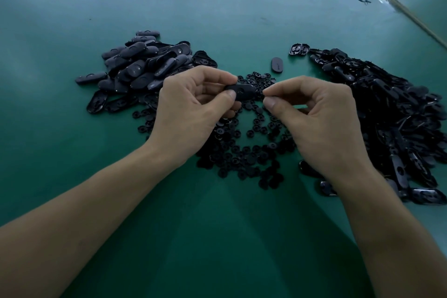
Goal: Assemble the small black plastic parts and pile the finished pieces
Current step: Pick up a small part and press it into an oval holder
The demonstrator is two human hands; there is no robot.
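on the green surface (217,225) a pile of closed oval pieces (142,68) lies at the left, and just right of it the left hand (191,106) pinches one black oval piece (242,91) above the scattered small round parts (249,150). the right hand (314,123) has thumb and forefinger pinched together just beside that piece's right end, though whether a part sits between them cannot be told. a heap of open oval shells (391,116) lies at the far right.
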